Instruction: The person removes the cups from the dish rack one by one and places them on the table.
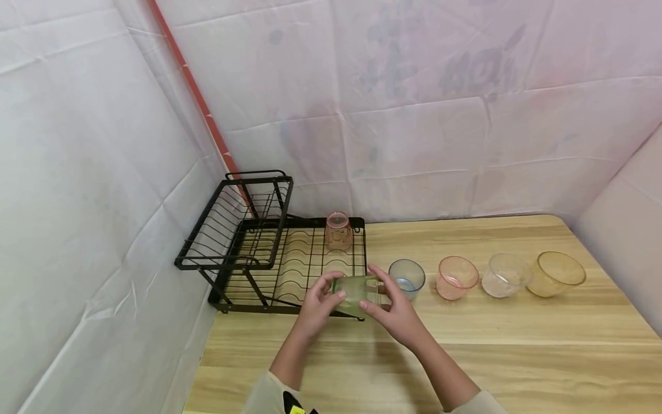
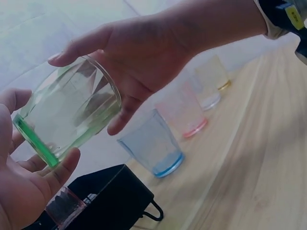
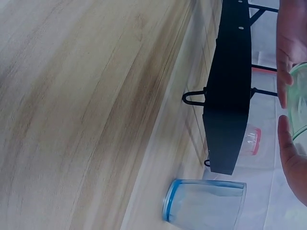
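A clear green glass (image 1: 355, 292) lies sideways between both hands, over the front right corner of the black dish rack (image 1: 289, 309). My left hand (image 1: 316, 307) holds its base end; in the left wrist view, the thick green base (image 2: 36, 141) sits between left thumb and fingers. At the rim end, my right hand (image 1: 395, 316) grips the glass, its thumb and fingers spread across the opening. Nearest the right hand on the table is a blue glass (image 1: 407, 278). A pink glass (image 1: 338, 231) stands upside down at the rack's back right.
To the right on the wooden table (image 1: 517, 374), a pink glass (image 1: 457, 278), a clear glass (image 1: 505, 276) and a yellow glass (image 1: 555, 274) stand upright in a row. An upper basket (image 1: 235, 224) rises over the rack's left side. White sheeting (image 1: 414, 144) hangs behind.
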`<state>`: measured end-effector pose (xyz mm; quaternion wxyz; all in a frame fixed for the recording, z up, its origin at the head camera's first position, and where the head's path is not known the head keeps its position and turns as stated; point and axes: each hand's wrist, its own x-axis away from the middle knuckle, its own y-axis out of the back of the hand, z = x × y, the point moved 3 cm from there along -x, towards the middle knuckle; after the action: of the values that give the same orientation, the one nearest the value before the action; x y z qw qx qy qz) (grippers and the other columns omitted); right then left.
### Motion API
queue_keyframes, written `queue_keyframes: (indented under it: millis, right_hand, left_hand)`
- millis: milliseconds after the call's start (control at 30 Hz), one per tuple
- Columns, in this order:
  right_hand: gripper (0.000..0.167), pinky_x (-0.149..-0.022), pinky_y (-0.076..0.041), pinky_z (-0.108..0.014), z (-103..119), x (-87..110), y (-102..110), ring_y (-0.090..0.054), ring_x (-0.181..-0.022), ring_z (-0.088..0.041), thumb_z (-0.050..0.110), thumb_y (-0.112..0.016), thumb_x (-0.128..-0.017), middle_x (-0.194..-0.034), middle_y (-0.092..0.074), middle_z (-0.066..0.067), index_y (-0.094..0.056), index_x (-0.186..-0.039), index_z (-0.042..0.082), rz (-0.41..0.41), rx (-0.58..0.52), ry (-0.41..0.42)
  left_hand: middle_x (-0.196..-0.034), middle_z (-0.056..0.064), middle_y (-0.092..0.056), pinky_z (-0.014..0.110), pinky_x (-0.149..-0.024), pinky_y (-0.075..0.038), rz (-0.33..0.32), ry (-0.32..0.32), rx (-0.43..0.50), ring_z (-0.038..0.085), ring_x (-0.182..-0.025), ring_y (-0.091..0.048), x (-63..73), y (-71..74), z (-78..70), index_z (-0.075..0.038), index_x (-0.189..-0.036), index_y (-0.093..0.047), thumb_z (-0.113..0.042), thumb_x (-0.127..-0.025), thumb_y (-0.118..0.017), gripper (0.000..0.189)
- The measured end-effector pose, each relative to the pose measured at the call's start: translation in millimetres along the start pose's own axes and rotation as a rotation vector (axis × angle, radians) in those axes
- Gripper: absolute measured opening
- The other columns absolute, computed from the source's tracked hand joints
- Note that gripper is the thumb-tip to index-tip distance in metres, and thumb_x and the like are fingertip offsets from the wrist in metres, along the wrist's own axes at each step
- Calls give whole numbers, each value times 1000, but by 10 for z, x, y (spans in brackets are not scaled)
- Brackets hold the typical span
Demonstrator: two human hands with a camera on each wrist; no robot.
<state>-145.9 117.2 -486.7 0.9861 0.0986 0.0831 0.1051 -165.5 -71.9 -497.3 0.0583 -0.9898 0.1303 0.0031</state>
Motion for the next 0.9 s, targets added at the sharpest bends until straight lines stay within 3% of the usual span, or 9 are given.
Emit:
queue_keyframes:
  millis: [267, 433, 600, 733, 800, 900]
  right_hand:
    - [68, -80, -56, -33, 22, 25, 34, -49, -125, -37, 27, -76, -88, -150, -40, -10, -41, -145, 33, -7, 14, -15]
    - [68, -76, -55, -30, 81, 58, 86, -51, -119, -30, 28, -78, -85, -143, -46, -4, -43, -144, 34, -28, 80, 16]
    - [67, -75, -53, -33, 114, 84, 142, -51, -115, -26, 26, -78, -85, -138, -47, -2, -46, -143, 35, -57, 150, 89]
    - [67, -83, -51, -40, 117, 121, 187, -45, -125, -23, 26, -78, -85, -143, -44, -1, -48, -144, 34, -79, 228, 137]
    - [66, -89, -49, -47, 121, 140, 208, -41, -131, -24, 25, -78, -85, -145, -43, -2, -49, -144, 32, -81, 249, 154]
    - [63, -89, -48, -53, 131, 169, 231, -39, -134, -29, 24, -78, -85, -146, -43, -3, -53, -142, 26, -67, 271, 182]
  left_hand:
    - [-142, 19, -48, 24, -85, -55, 11, 12, 6, 15, -105, -60, 13, -21, 41, 6, -137, -44, -2, -91, -59, 49]
    - [-141, 23, -46, 26, -88, -55, 41, 6, -38, 23, -115, -59, 23, -43, 45, 6, -136, -45, -2, -89, -61, 50]
    - [-145, 18, -46, 33, -98, -52, 60, 21, -118, 37, -128, -51, 37, -74, 63, -3, -137, -51, -8, -91, -62, 47]
    - [-146, 13, -48, 40, -103, -48, 96, 8, -176, 33, -135, -46, 42, -122, 78, -8, -140, -51, -7, -92, -61, 50]
    - [-146, 13, -49, 38, -104, -48, 118, -10, -204, 30, -136, -45, 41, -150, 78, -9, -141, -50, -5, -91, -61, 52]
    - [-145, 18, -48, 33, -103, -48, 157, -41, -217, 32, -134, -46, 49, -205, 60, -6, -143, -48, -3, -90, -61, 54]
